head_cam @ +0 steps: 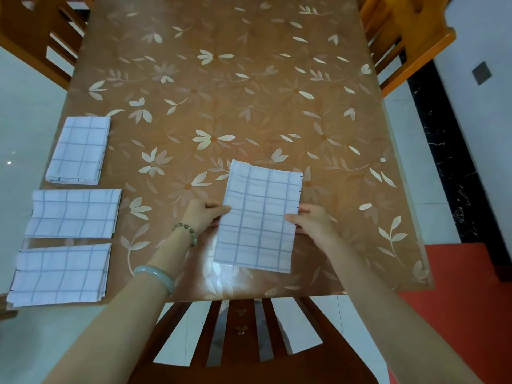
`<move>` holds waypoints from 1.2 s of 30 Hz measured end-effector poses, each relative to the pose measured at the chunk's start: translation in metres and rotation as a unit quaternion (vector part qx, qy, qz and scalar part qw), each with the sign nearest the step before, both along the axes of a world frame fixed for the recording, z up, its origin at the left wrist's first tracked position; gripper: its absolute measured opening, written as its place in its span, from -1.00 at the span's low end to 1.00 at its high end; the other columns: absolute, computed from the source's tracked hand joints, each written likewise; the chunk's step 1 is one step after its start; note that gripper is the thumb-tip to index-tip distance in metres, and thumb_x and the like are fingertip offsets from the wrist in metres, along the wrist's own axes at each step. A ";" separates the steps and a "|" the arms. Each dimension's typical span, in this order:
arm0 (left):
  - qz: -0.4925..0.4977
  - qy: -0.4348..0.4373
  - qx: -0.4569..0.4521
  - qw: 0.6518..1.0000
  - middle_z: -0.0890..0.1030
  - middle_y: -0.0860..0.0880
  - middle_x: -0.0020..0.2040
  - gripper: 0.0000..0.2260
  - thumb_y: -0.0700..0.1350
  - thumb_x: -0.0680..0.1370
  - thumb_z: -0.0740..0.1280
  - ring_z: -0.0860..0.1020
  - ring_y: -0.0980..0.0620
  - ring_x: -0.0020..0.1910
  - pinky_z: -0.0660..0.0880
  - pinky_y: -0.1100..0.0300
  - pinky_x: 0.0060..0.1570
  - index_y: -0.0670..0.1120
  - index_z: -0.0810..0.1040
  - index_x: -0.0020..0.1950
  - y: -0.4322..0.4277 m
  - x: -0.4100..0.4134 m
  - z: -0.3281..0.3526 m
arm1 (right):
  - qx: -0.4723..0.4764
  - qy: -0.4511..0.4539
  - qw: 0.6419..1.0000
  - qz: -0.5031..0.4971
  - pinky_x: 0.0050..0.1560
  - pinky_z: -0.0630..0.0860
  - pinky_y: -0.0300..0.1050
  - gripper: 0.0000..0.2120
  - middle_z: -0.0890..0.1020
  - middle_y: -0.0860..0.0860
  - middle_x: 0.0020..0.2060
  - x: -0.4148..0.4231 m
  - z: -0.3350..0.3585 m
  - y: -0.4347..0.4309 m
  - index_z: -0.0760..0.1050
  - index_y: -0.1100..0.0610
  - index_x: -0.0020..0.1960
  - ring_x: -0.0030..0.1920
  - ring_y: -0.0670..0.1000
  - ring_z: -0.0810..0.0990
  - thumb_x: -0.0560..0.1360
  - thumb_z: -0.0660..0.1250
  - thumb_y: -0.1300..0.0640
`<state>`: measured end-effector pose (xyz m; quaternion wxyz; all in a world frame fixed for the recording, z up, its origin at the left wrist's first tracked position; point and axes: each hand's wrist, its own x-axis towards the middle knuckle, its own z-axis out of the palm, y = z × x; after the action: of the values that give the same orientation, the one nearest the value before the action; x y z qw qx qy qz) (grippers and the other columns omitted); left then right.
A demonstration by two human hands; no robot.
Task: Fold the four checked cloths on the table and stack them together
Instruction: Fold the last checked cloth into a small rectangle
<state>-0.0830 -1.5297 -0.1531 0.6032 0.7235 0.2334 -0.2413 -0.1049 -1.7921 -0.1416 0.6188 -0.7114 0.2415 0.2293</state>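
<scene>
As left hand point(202, 215) and right hand point(313, 223) pinch cloth point(259, 217), thumbs atop

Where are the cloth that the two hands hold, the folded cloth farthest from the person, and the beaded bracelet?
held cloth point(259, 217), head view, middle of its checked top face.
farthest folded cloth point(80, 149), head view, middle of its top layer.
beaded bracelet point(188, 231), head view, on its beads.

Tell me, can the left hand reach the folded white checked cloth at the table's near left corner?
Likely yes, once freed: the left hand pinches another white checked cloth, but only bare tabletop lies between it and the corner cloth.
</scene>
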 end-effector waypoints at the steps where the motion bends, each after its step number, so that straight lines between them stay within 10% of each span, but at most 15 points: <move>1: -0.012 -0.003 0.013 1.000 0.59 -0.06 -0.38 -0.90 -0.23 0.43 0.48 0.51 0.04 -0.38 0.52 0.22 -0.25 -0.18 0.63 -0.27 0.002 0.000 0.000 | -0.014 -0.017 1.000 0.009 -0.22 0.60 -0.26 -0.81 0.67 -0.03 -0.20 0.000 0.000 0.000 0.59 0.08 -0.15 -0.18 -0.05 0.66 0.44 0.40 0.36; 8: -0.062 -0.037 0.068 0.995 0.56 0.02 -0.45 -0.93 -0.23 0.43 0.48 0.46 0.19 -0.51 0.44 0.33 -0.38 -0.22 0.65 -0.21 0.009 0.005 0.001 | -0.128 -0.056 0.990 0.026 -0.27 0.38 -0.12 -0.88 0.54 0.14 -0.41 -0.001 -0.009 0.002 0.57 0.35 -0.17 -0.37 0.00 0.48 0.39 0.42 0.27; 16: -0.001 0.043 -0.008 0.999 0.70 -0.19 -0.14 -0.93 -0.28 0.50 0.33 0.58 0.02 -0.47 0.32 0.25 -0.43 -0.24 0.60 -0.13 0.008 -0.001 -0.001 | 0.027 0.034 0.998 -0.050 -0.29 0.62 -0.12 -0.93 0.66 0.17 -0.25 -0.005 -0.005 0.000 0.55 0.25 -0.10 -0.32 0.07 0.68 0.52 0.30 0.29; 23: 0.012 0.028 -0.017 0.999 0.59 -0.07 -0.45 -0.83 -0.29 0.51 0.36 0.45 0.14 -0.56 0.38 0.37 -0.56 -0.23 0.61 -0.29 0.002 -0.005 0.007 | 0.119 0.073 0.986 -0.096 -0.14 0.64 0.01 -0.80 0.67 0.22 -0.16 -0.001 -0.010 -0.003 0.54 0.33 0.02 -0.18 0.14 0.67 0.57 0.17 0.27; 36: -0.076 -0.051 0.126 0.988 0.58 -0.04 -0.31 -0.83 -0.29 0.43 0.47 0.57 0.09 -0.35 0.57 0.19 -0.12 -0.01 0.63 -0.19 0.008 -0.009 -0.005 | -0.090 -0.008 0.996 0.015 -0.15 0.63 -0.17 -0.88 0.64 0.03 -0.26 -0.010 -0.013 0.004 0.63 0.10 -0.18 -0.22 -0.02 0.62 0.42 0.44 0.30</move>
<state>-0.0922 -1.5222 -0.1579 0.4982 0.8207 0.1749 -0.2181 -0.1153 -1.7879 -0.1547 0.5509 -0.7694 0.2458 0.2100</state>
